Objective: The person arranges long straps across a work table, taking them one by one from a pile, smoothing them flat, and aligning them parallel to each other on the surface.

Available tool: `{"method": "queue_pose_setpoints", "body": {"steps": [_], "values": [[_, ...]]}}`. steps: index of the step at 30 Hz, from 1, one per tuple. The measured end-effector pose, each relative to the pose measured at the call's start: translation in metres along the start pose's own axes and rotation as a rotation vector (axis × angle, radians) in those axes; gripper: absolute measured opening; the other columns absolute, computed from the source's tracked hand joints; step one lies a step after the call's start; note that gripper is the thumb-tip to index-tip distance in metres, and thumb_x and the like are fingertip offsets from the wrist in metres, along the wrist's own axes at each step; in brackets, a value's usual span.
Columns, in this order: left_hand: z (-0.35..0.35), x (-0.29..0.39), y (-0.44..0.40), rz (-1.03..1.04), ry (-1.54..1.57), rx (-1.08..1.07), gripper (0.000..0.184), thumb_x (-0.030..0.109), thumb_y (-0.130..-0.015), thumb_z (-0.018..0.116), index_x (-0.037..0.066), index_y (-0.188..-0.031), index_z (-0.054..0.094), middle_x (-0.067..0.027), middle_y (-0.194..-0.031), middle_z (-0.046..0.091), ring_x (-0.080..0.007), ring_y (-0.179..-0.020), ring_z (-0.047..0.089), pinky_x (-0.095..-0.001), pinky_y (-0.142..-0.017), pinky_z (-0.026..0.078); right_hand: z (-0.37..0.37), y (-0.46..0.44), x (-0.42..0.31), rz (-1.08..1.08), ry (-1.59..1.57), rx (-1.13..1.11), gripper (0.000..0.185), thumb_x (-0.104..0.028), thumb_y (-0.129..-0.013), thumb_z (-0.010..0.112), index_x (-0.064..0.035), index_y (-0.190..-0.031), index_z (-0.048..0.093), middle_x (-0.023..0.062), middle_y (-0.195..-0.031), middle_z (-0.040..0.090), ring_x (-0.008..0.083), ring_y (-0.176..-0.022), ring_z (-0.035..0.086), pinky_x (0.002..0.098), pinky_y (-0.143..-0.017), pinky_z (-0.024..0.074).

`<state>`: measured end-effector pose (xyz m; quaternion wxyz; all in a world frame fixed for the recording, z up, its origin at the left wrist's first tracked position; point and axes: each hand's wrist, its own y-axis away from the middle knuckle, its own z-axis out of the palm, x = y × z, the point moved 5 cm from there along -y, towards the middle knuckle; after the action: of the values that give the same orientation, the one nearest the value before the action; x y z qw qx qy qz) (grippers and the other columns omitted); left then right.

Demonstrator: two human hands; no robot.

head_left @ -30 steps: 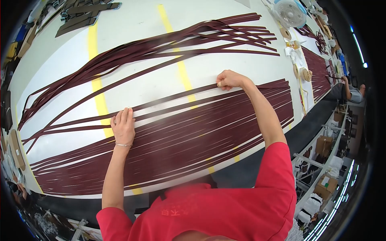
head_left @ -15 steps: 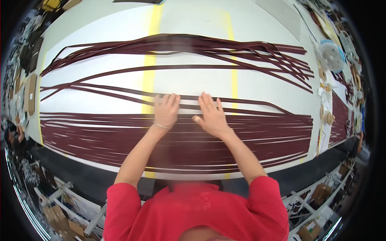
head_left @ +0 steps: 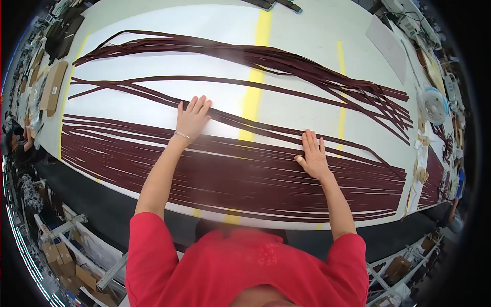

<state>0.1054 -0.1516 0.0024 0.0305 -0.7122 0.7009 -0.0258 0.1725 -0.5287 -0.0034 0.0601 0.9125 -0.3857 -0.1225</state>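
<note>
My left hand (head_left: 193, 116) lies flat with its fingers apart, fingertips on two long dark maroon strips (head_left: 240, 122). Farther right, my right hand (head_left: 313, 156) is also flat and open, its fingertips touching the same pair. Just below these strips, a wide bed of parallel maroon strips (head_left: 240, 176) lies side by side, with thin gaps between some of them. Above my hands a single strip (head_left: 215, 80) curves across the white table (head_left: 225, 92). Beyond it rests a loose bundle of overlapping strips (head_left: 220, 50), fanned out at its right end.
Yellow tape bands (head_left: 250, 105) cross the tabletop. At the right stands a small fan (head_left: 434, 106), with rolls of tape (head_left: 422, 175) near it. A cardboard box (head_left: 53, 88) sits at the left edge. Another person (head_left: 23, 140) is at the far left.
My hands have moved apart, left hand leftward and right hand rightward along the two strips. The strips now lie closer together between them. The head view has tilted and shifted.
</note>
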Motion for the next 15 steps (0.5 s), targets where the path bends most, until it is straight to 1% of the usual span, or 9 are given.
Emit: {"method": "queue_pose_setpoints", "body": {"steps": [2,4,5,7,8,9,11,12,15], "values": [[-0.008,0.002,0.012,0.041,0.052,0.095,0.046,0.025,-0.079,0.062,0.017,-0.122,0.049,-0.0076,-0.126,0.048,-0.0247,-0.118,0.042,-0.0498,-0.094,0.032,-0.006,-0.001,-0.002,0.025,-0.004,-0.045,0.074,-0.045,-0.085,0.048,-0.0029,-0.14,0.02,0.0158,-0.147,0.016,0.0298,-0.137,0.012,0.0474,-0.11,0.0076],[-0.016,0.005,0.027,0.052,0.085,0.097,0.045,0.026,-0.079,0.062,0.016,-0.121,0.05,-0.0081,-0.125,0.047,-0.0248,-0.118,0.042,-0.0498,-0.094,0.032,-0.013,-0.003,-0.004,0.051,-0.027,-0.088,0.073,-0.045,-0.085,0.048,-0.0054,-0.14,0.021,0.014,-0.147,0.017,0.0292,-0.137,0.012,0.0473,-0.11,0.0082],[-0.02,0.005,0.032,0.065,0.099,0.098,0.045,0.026,-0.079,0.062,0.016,-0.121,0.05,-0.0084,-0.125,0.047,-0.0249,-0.117,0.042,-0.0498,-0.093,0.032,-0.017,-0.004,-0.005,0.083,-0.008,-0.1,0.068,-0.042,-0.086,0.047,-0.0068,-0.139,0.024,0.0124,-0.147,0.02,0.0278,-0.136,0.015,0.0477,-0.109,0.0111],[-0.024,0.005,0.035,0.089,0.097,0.131,0.044,0.024,-0.078,0.063,0.015,-0.12,0.051,-0.0087,-0.124,0.048,-0.0256,-0.117,0.042,-0.0502,-0.093,0.032,-0.022,-0.007,-0.013,0.173,0.056,-0.052,0.058,-0.036,-0.087,0.047,-0.0068,-0.135,0.032,0.0113,-0.146,0.023,0.0269,-0.135,0.021,0.0485,-0.108,0.016],[-0.026,0.005,0.033,0.106,0.103,0.159,0.043,0.021,-0.078,0.062,0.014,-0.119,0.051,-0.0089,-0.123,0.048,-0.0258,-0.117,0.043,-0.0504,-0.093,0.032,-0.025,-0.01,-0.02,0.198,0.108,0.066,0.048,-0.028,-0.087,0.047,-0.0071,-0.13,0.04,0.0111,-0.143,0.029,0.0271,-0.132,0.027,0.049,-0.106,0.0202],[-0.027,0.005,0.03,0.121,0.109,0.187,0.042,0.019,-0.078,0.062,0.014,-0.118,0.052,-0.009,-0.123,0.049,-0.026,-0.116,0.043,-0.0506,-0.093,0.032,-0.032,-0.015,-0.032,0.226,0.08,0.17,0.044,-0.024,-0.087,0.048,-0.0073,-0.127,0.044,0.011,-0.141,0.032,0.028,-0.131,0.029,0.049,-0.105,0.0217],[-0.028,0.011,0.02,0.22,0.156,0.251,0.036,0.013,-0.076,0.06,0.012,-0.111,0.055,-0.009,-0.115,0.052,-0.0258,-0.109,0.047,-0.0469,-0.09,0.035,-0.039,-0.03,-0.064,0.214,0.028,0.296,0.044,-0.024,-0.087,0.049,-0.0083,-0.127,0.045,0.011,-0.14,0.034,0.0285,-0.13,0.03,0.0499,-0.105,0.0219],[-0.029,0.013,0.016,0.261,0.174,0.279,0.033,0.01,-0.075,0.058,0.011,-0.108,0.056,-0.009,-0.111,0.053,-0.0258,-0.106,0.049,-0.0451,-0.088,0.036,-0.037,-0.04,-0.082,0.199,0.038,0.307,0.043,-0.025,-0.087,0.049,-0.0086,-0.127,0.045,0.0111,-0.14,0.034,0.0284,-0.131,0.03,0.0502,-0.105,0.0214],[-0.016,0.034,0.003,0.371,0.408,0.142,0.027,0.003,-0.072,0.055,0.009,-0.098,0.058,-0.0077,-0.096,0.054,-0.0247,-0.091,0.051,-0.0382,-0.081,0.039,-0.018,-0.065,-0.11,0.217,0.026,0.266,0.048,-0.033,-0.089,0.045,-0.0103,-0.132,0.04,0.0108,-0.143,0.029,0.0289,-0.133,0.025,0.053,-0.106,0.0166]]}}
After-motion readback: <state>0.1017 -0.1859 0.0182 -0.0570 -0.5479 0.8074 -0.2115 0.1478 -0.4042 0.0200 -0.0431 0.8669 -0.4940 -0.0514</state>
